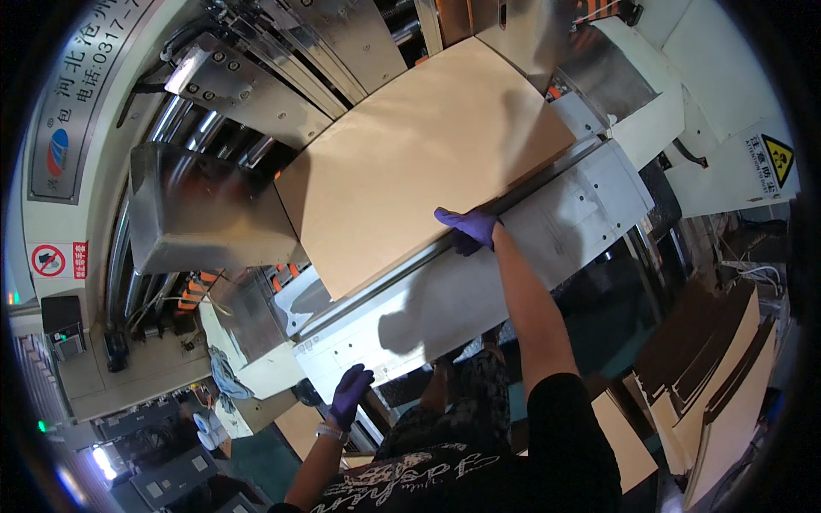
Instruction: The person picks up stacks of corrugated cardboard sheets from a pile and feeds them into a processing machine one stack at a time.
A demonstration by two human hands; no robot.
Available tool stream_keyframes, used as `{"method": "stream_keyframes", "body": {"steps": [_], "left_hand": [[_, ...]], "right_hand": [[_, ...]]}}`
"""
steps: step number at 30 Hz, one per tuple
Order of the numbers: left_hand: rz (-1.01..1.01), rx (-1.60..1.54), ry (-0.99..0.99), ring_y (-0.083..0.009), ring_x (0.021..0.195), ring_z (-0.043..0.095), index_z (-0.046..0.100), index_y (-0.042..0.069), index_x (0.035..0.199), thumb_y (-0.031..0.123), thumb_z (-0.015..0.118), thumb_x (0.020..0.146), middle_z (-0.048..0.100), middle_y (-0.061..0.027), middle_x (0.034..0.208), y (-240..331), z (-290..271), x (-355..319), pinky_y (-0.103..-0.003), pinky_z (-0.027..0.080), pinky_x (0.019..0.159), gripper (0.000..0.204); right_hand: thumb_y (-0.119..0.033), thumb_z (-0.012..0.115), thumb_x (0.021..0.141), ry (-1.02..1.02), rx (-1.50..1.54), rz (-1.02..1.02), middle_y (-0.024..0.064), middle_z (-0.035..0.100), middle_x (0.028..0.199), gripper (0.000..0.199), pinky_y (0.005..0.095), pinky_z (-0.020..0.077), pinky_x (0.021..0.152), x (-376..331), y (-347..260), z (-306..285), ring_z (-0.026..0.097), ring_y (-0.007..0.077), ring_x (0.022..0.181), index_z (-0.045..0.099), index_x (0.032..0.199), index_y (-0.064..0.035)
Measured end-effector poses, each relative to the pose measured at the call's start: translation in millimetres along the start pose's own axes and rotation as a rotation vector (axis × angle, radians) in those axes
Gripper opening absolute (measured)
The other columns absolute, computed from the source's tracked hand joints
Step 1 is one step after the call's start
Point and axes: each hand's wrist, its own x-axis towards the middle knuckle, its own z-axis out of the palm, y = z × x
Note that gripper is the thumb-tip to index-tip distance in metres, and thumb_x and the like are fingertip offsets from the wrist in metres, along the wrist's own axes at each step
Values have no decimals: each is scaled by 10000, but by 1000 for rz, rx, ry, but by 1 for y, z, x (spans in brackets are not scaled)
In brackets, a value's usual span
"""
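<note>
A large tan cardboard sheet (410,154) lies in the machine, its near edge along a dark slot behind a grey metal plate (462,295). My right hand (469,229), in a purple glove, is at this near edge. Its thumb rests over the board and the other fingers curl down at the edge, partly hidden. My left hand (349,398), also in a purple glove, hovers by the plate's front left corner. Nothing shows in it, and its fingers are loosely extended. A watch (333,432) is on the left wrist.
A metal block (205,209) flanks the board on the left, with rails and rollers behind it. Metal plates (256,90) stand over the far side. Several cardboard pieces (710,402) are stacked at the lower right. A blue cloth (227,374) hangs at the lower left.
</note>
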Motion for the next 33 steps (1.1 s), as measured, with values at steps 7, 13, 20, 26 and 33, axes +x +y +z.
{"method": "stream_keyframes", "body": {"steps": [7, 13, 20, 26, 33], "left_hand": [[-2, -176, -173, -264, 1078, 567, 459, 36, 1263, 177, 539, 925, 586, -147, 1156, -2, 27, 90, -394, 461, 930, 375], [477, 923, -109, -324, 1024, 572, 532, 33, 1135, 154, 560, 900, 596, -153, 1102, 37, 47, 210, -424, 464, 934, 266], [957, 1182, 133, -334, 939, 582, 612, 38, 1003, 262, 595, 872, 623, -165, 968, 49, 59, 236, -384, 481, 806, 260], [792, 1007, 71, -349, 966, 560, 591, 45, 1018, 254, 589, 865, 599, -173, 989, 64, 66, 235, -402, 469, 816, 259], [-137, 307, -406, -204, 985, 595, 544, 54, 1117, 210, 605, 852, 605, -92, 1063, 62, 38, 240, -363, 540, 741, 314]], "right_hand": [[-294, 645, 839, -72, 354, 75, 81, 647, 825, 305, 348, 554, 622, 16, 83, -57, 647, 214, 702, 600, 1007, -44], [-220, 627, 842, 322, -800, -395, 119, 654, 968, 334, 396, 517, 798, 37, 121, -136, 633, 293, 862, 583, 1101, -15], [-174, 666, 801, 473, -128, -608, 159, 620, 1110, 356, 384, 472, 875, 53, 96, -160, 587, 317, 1030, 597, 1132, -61], [-200, 612, 852, 340, -487, -429, 172, 483, 1318, 470, 358, 357, 1003, 31, 72, -176, 444, 289, 1225, 479, 1276, -48], [-283, 294, 992, 523, -527, -419, 174, 467, 1318, 443, 343, 292, 1044, 39, 127, -206, 397, 281, 1241, 454, 1280, 13]]}}
